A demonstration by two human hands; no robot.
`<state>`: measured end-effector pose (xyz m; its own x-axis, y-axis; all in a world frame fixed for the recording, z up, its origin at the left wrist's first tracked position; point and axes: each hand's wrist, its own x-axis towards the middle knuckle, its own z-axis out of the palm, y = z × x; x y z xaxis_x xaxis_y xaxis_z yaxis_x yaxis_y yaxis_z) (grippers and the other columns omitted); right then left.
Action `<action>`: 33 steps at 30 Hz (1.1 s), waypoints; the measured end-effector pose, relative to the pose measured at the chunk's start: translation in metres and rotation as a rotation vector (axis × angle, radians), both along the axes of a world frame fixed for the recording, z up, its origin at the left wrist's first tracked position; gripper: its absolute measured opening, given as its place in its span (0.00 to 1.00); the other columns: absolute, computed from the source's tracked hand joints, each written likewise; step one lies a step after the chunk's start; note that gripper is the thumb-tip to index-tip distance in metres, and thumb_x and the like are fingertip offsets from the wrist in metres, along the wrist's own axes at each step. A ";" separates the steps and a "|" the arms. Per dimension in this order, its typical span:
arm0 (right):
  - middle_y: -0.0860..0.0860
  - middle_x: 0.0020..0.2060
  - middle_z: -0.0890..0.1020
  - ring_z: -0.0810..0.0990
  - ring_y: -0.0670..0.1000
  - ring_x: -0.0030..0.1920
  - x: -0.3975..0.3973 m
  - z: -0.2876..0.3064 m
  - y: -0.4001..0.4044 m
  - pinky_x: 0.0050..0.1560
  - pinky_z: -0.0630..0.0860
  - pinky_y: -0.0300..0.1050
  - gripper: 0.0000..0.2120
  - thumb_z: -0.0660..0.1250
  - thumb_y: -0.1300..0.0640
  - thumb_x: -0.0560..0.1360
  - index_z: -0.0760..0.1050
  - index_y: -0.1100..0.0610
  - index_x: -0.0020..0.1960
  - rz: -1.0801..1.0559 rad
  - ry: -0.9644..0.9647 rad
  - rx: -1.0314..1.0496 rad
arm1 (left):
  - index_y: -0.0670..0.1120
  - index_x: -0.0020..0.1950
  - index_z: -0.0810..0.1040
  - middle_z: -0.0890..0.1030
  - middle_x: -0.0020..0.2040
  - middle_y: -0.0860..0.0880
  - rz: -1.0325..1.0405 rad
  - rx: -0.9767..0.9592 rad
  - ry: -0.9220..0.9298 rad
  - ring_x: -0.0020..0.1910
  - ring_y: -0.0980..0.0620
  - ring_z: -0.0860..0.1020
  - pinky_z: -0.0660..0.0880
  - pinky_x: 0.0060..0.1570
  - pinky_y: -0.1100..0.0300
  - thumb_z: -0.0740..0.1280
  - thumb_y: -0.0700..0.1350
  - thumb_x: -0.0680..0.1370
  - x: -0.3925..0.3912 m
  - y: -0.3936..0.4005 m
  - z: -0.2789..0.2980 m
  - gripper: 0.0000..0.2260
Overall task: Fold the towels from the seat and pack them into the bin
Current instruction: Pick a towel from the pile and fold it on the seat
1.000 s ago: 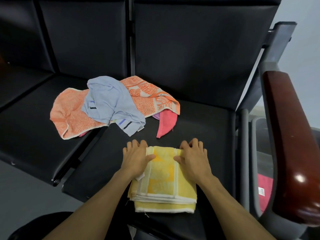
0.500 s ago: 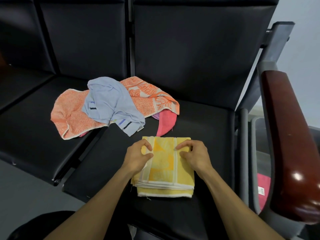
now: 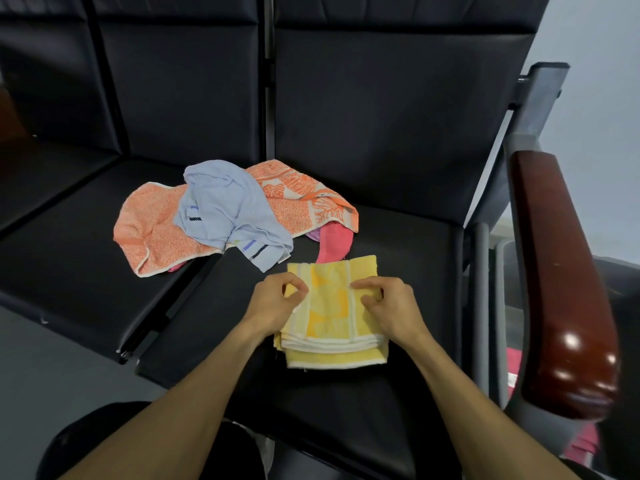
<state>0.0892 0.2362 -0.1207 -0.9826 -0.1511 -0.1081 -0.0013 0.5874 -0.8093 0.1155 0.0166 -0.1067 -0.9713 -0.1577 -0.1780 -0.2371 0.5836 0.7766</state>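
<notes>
A folded yellow towel point(image 3: 330, 306) lies on the black seat point(image 3: 398, 244) in front of me. My left hand point(image 3: 273, 303) pinches its left edge between thumb and fingers. My right hand point(image 3: 389, 308) grips the right side with curled fingers. Behind it, an unfolded heap holds an orange patterned towel point(image 3: 156, 233), a light blue towel point(image 3: 225, 209) on top and a pink towel point(image 3: 334, 245) poking out underneath. The grey bin point(image 3: 502, 306) stands right of the seat, past the frame, with something pink point(image 3: 516, 368) inside; most of it is hidden by the armrest.
A glossy dark-red wooden armrest point(image 3: 561, 282) on a grey metal frame stands between the seat and the bin. Black seat backs point(image 3: 381, 98) rise behind the towels. Another black seat point(image 3: 52, 244) adjoins on the left. Grey floor shows at lower left.
The towel's near half was folded away from me, making a thicker, shorter stack. My hands went from pressing flat on it to pinching its sides with curled fingers.
</notes>
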 end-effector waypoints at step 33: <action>0.54 0.63 0.79 0.77 0.53 0.64 0.101 0.184 0.335 0.69 0.71 0.52 0.26 0.62 0.71 0.71 0.80 0.51 0.63 -0.535 0.343 -0.119 | 0.55 0.64 0.79 0.77 0.67 0.53 -0.383 0.055 0.384 0.63 0.50 0.76 0.75 0.64 0.50 0.68 0.38 0.77 0.012 0.350 0.173 0.18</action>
<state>0.1900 0.5707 0.0634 -0.9012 0.3776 0.2125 -0.0031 0.4848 -0.8746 0.1280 0.3661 0.0662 -0.9542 0.2193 0.2033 0.2913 0.5288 0.7972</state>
